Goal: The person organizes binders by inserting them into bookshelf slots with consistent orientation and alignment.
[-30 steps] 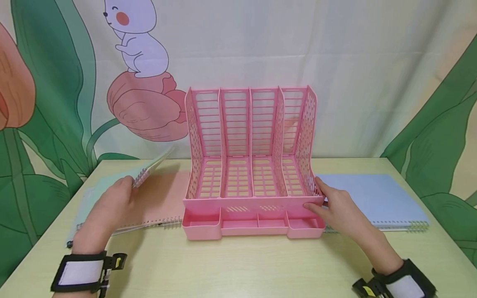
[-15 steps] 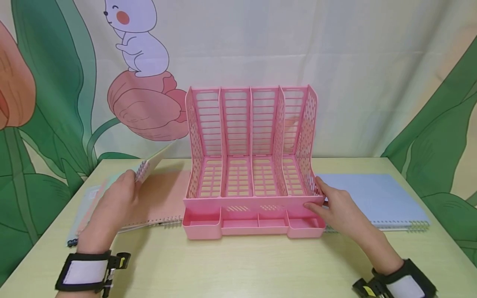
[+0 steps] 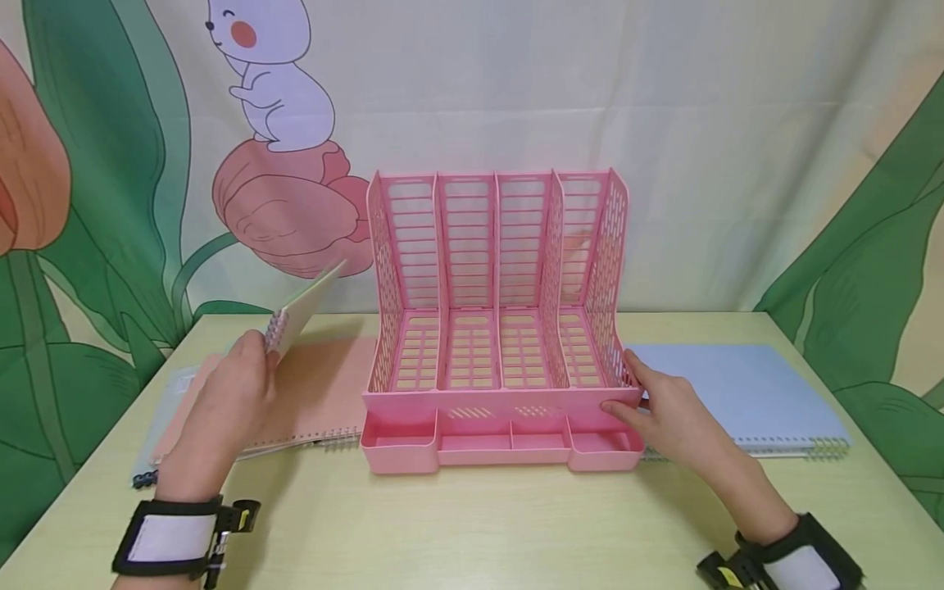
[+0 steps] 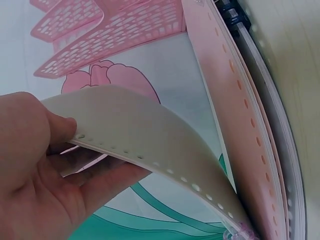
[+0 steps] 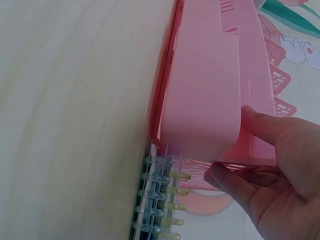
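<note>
Coil-bound notebook [image 3: 306, 311] raised higher, pinched by left hand [image 3: 232, 389]; right hand [image 3: 671, 410] pinches perforated pink plastic rack [image 3: 501, 402].

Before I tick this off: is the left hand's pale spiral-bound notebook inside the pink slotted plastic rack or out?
Out: the left hand holds the notebook, tilted, to the left of the rack.

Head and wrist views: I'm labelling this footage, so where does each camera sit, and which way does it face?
Head: worn on the head, facing forward and down at the pink desk organizer; the left hand and right hand show, down past the wrists.
Left wrist: worn on that wrist, facing the raised spiral notebook and the printed backdrop; only the left hand shows.
Right wrist: worn on that wrist, facing the pink desk organizer's front corner and notebook rings; only the right hand shows.
Shared: head and left wrist both show the raised spiral notebook.
</note>
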`<action>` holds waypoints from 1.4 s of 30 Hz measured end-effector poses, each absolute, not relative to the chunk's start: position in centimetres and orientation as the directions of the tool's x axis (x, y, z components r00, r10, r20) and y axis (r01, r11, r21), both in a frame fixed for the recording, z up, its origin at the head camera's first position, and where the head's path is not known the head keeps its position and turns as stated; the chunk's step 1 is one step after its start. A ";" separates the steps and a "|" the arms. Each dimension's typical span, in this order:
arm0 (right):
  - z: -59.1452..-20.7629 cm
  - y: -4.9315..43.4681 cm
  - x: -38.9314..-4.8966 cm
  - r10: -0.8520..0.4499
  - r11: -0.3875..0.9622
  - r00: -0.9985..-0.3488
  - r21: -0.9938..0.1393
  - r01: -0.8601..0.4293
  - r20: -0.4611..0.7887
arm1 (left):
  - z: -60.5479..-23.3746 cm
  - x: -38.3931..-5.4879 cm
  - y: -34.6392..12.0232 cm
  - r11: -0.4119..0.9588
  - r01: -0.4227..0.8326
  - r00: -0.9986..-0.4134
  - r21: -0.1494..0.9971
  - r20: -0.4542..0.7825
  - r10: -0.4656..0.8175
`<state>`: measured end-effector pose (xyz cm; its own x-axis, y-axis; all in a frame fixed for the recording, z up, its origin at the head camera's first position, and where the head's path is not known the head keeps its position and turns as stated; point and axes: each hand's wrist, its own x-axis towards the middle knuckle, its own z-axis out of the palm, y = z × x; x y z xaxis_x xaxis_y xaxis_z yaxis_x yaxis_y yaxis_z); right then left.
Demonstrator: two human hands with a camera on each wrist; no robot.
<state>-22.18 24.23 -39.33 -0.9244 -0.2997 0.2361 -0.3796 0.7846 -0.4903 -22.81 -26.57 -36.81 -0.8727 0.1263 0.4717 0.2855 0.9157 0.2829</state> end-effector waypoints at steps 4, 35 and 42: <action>-39.4 24.2 -22.2 -0.301 0.786 -0.923 -0.487 -0.382 0.240 | -36.7 -22.8 -26.4 0.918 0.274 -0.874 0.288 0.472 0.113; -39.2 24.2 -22.0 -0.300 0.781 -0.926 -0.498 -0.376 0.228 | -35.6 -22.6 -25.8 0.902 0.184 -0.876 0.391 0.481 -0.030; -39.3 24.1 -22.1 -0.299 0.779 -0.926 -0.502 -0.375 0.229 | -35.4 -22.5 -25.7 0.889 0.192 -0.860 0.415 0.508 -0.051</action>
